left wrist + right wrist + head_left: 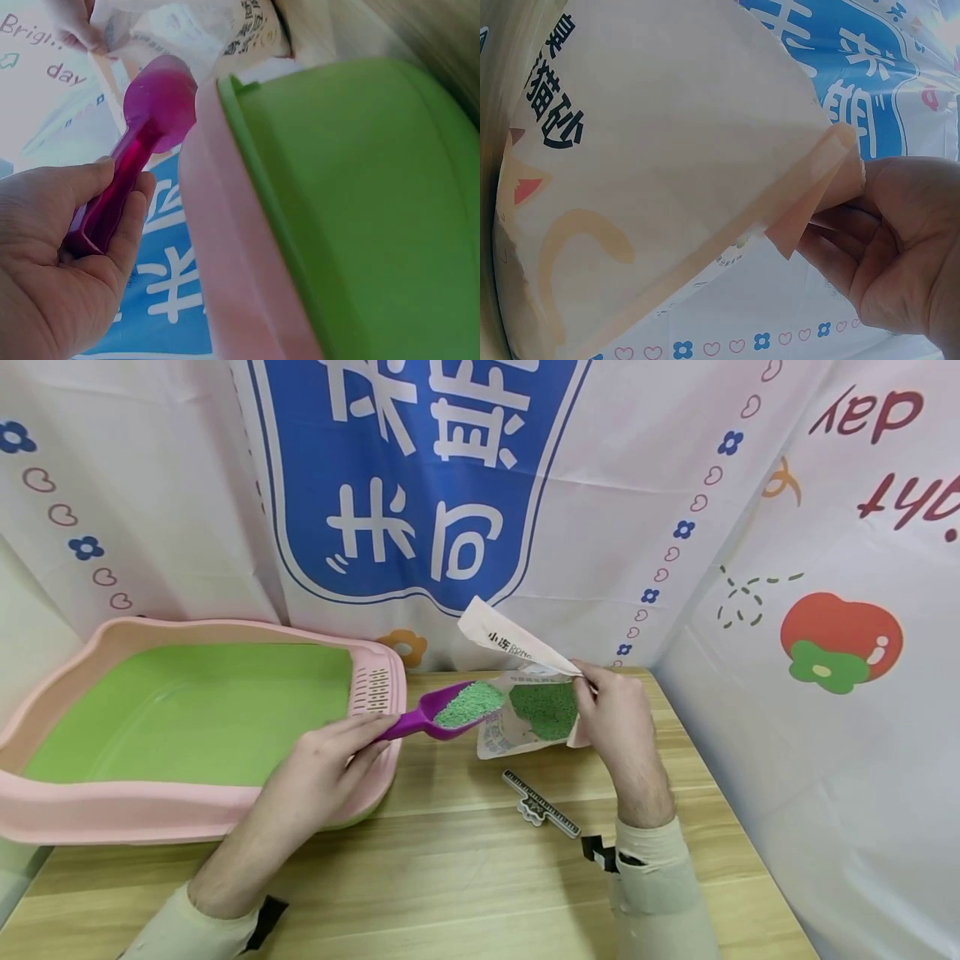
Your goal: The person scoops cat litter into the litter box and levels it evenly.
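Observation:
A purple scoop [441,710] heaped with green cat litter pellets [471,703] is held by its handle in my left hand [322,768]. Its tip points at the mouth of a pale cat litter bag [517,733], and green pellets show inside that bag. At the bag's top edge, my right hand [618,714] pinches the paper, and the upper flap stands raised. In the left wrist view the scoop [159,101] shows its underside, with thumb and fingers curled round the handle. The right wrist view shows the bag's printed side [652,150] and my fingers gripping its corner.
A pink-rimmed litter box [135,814] with a green inside stands on the left, under my left forearm. A sealing clip [540,803] lies on the wooden table [450,877] in front of the bag. Printed cloth [600,527] hangs behind and on the right.

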`<state>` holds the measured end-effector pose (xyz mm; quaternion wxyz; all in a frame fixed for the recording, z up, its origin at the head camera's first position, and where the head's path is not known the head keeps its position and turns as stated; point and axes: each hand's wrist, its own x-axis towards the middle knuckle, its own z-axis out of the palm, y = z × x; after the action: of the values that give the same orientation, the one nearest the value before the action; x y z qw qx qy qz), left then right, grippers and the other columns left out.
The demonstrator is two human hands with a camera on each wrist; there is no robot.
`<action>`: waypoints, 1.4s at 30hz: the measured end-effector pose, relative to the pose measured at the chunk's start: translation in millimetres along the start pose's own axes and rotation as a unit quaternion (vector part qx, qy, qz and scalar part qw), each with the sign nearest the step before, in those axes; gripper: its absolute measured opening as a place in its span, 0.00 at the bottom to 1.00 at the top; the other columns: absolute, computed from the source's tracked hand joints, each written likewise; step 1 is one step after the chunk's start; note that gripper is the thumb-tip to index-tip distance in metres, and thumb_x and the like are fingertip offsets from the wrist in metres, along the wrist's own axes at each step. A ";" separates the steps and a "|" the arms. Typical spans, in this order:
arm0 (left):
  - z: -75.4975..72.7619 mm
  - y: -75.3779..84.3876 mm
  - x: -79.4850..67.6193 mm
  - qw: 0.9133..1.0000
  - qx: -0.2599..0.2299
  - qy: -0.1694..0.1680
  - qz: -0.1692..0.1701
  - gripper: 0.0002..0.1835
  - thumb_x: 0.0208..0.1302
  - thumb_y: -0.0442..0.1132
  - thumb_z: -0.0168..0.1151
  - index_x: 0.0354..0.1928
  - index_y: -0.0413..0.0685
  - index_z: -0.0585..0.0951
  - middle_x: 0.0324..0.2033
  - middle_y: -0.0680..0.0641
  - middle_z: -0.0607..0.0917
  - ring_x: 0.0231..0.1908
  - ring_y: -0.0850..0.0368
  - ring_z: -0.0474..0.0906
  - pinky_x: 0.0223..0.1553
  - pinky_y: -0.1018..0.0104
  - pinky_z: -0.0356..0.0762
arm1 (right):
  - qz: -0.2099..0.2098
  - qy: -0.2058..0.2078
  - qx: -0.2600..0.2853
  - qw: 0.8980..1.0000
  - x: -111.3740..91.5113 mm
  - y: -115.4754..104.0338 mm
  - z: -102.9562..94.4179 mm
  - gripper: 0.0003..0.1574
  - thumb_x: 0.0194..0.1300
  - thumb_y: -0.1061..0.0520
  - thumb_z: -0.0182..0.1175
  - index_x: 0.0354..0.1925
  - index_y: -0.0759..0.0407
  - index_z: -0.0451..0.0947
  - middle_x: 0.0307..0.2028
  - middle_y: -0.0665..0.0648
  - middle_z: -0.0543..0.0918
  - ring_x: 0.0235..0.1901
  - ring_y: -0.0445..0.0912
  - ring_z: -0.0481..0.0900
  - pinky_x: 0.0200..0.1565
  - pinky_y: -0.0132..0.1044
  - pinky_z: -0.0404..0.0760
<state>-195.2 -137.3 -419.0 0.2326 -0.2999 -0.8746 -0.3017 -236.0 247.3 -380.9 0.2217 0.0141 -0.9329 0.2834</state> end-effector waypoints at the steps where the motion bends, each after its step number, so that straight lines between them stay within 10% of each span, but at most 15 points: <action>1: -2.4 -0.5 -0.3 1.000 0.003 -0.001 -0.003 0.23 0.73 0.25 0.79 0.67 0.49 0.94 0.59 0.39 0.98 0.58 0.35 0.97 0.60 0.37 0.96 | 0.003 0.003 0.002 1.000 -0.1 -0.3 0.4 0.20 0.88 0.60 0.61 0.67 0.60 0.93 0.57 0.69 0.97 0.46 0.63 1.00 0.43 0.59 0.98; 14: -22.4 -10.6 -1.0 1.000 0.019 -0.003 -0.017 0.25 0.71 0.24 0.80 0.67 0.47 0.94 0.62 0.34 0.96 0.59 0.30 0.96 0.61 0.34 0.94 | 0.010 0.031 -0.004 0.999 -0.6 -1.8 2.4 0.19 0.88 0.58 0.62 0.65 0.59 0.94 0.54 0.70 0.97 0.42 0.63 0.99 0.42 0.60 0.97; 26: -40.2 -28.0 0.0 0.994 0.040 -0.002 -0.098 0.23 0.79 0.29 0.75 0.73 0.44 0.90 0.65 0.31 0.93 0.61 0.24 0.93 0.62 0.26 0.92 | 0.005 0.028 -0.005 1.000 -0.8 -0.9 3.4 0.19 0.88 0.58 0.61 0.65 0.60 0.94 0.54 0.70 0.97 0.42 0.63 0.99 0.43 0.60 0.98; 29: -44.9 -33.2 1.0 0.991 0.052 -0.004 -0.122 0.23 0.82 0.31 0.73 0.74 0.44 0.88 0.65 0.30 0.93 0.44 0.33 0.95 0.44 0.46 0.98 | 0.006 0.027 -0.007 1.000 -0.6 -0.9 3.2 0.20 0.89 0.58 0.61 0.65 0.59 0.94 0.54 0.70 0.97 0.43 0.63 0.99 0.43 0.61 0.98; 33: -52.6 -38.8 2.4 0.987 0.062 -0.006 -0.149 0.22 0.84 0.33 0.71 0.75 0.43 0.87 0.65 0.28 0.92 0.29 0.53 0.80 0.25 0.70 0.77 | 0.005 0.026 -0.005 1.000 -0.5 -0.6 3.2 0.20 0.89 0.59 0.60 0.65 0.60 0.94 0.54 0.71 0.97 0.43 0.63 0.99 0.44 0.61 0.98; 42: -68.5 -48.3 5.8 0.980 0.072 0.001 -0.188 0.22 0.87 0.35 0.69 0.76 0.41 0.86 0.67 0.25 0.90 0.33 0.44 0.85 0.25 0.69 0.74 | 0.003 0.028 -0.003 1.000 0.7 -1.3 4.6 0.19 0.88 0.59 0.61 0.65 0.60 0.94 0.54 0.70 0.97 0.41 0.62 0.99 0.42 0.60 0.98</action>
<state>-216.0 -211.6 -385.6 0.1935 -0.1122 -0.9346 -0.2766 -238.3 243.8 -383.3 0.2469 0.0028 -0.9272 0.2815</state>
